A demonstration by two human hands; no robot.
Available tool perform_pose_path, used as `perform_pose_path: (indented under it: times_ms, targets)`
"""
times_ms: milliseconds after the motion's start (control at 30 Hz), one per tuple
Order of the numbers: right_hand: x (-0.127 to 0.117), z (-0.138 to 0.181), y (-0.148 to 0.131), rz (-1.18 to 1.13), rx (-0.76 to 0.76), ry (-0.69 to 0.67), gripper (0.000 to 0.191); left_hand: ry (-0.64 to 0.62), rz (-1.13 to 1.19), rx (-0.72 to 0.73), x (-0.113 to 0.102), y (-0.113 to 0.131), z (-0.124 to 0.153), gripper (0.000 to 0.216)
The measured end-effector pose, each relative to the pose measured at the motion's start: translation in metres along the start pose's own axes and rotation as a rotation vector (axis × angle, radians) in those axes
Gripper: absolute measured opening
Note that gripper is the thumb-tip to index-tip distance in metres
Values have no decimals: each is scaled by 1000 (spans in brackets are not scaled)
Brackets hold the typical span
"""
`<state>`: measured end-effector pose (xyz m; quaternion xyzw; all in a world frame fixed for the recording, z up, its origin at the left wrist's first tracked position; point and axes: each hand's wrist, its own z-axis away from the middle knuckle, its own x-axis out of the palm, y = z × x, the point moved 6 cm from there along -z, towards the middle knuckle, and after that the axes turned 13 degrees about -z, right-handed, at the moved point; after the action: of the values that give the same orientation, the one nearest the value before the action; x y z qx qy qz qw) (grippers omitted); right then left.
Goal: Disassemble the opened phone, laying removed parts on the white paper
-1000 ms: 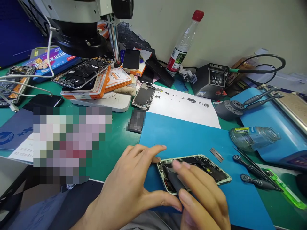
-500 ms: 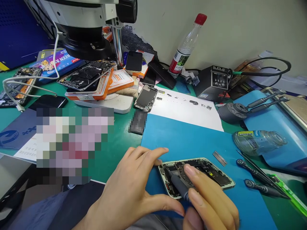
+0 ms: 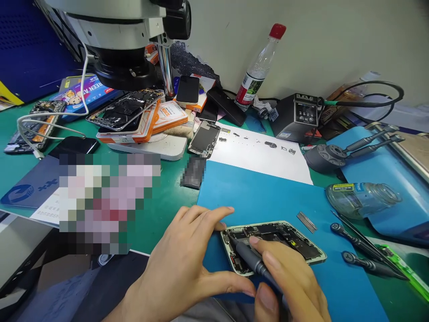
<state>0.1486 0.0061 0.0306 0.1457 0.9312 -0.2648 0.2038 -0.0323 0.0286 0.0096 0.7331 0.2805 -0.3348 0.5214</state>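
Right at the bottom, the right hand (image 3: 291,286) is closed around a dark screwdriver (image 3: 250,258), pinching its handle with the fingers and thumb. The tip of the screwdriver points down into the left end of the open phone (image 3: 295,243). The phone has no screen on it, so its little parts inside show. It lies flat on a blue mat (image 3: 261,192), at the near side of the mat.

Just beside it, the left hand (image 3: 181,268) is open and holds nothing. Its fingers are spread out flat, and the fingertips touch the left corner of the phone.

A bit farther right, a small metal strip (image 3: 306,221) lies on the mat. Two more dark tools (image 3: 355,241) lie near the mat's right edge. A glass jar (image 3: 363,199) lies on its side behind them.

Farther back, a white paper (image 3: 268,158) has tiny parts in a row on it. A loose phone screen (image 3: 203,138) lies at its left edge.

All of this sits on a green table (image 3: 167,201). At the back stand a grey box with buttons (image 3: 296,116) and a clear bottle (image 3: 259,67) with a red cap, which leans toward the wall. A big microscope (image 3: 124,40) hangs over a pile of phone parts at the far left.
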Motion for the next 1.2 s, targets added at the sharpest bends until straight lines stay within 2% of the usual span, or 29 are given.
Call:
perform_pose_path:
  times_ms: [133,300,433,467,567,600,667,767,867,967,1067,1200]
  targets:
    - [-8,4,6,-96,183,25,44,-11,10,-7,1,0,1,94]
    - [-21,6,10,-109,342,261,25,-24,-28,-3,1,1,2,95]
    - [-32,5,12,-132,439,544,26,-41,-114,34,4,4,4,95]
    - [-33,6,14,-151,486,574,28,-44,-140,49,3,5,4,95]
    - [-31,6,25,-226,604,497,30,-99,-147,93,1,11,0,96]
    - [-31,6,28,-247,610,449,31,-118,-135,92,-1,13,-2,91]
    - [-30,6,32,-276,611,381,32,-127,-129,80,-5,16,-8,63]
    - [-29,4,35,-300,554,336,32,-84,-154,114,-8,24,-18,6]
    - [-29,3,39,-322,559,343,31,-52,-168,148,-5,27,-31,15]
    - [-35,7,48,-410,619,492,29,16,-297,132,-1,23,-45,17]
    - [-40,11,55,-504,629,603,30,21,-379,135,5,16,-54,22]
    - [-39,12,57,-511,641,577,36,13,-301,105,6,5,-50,35]
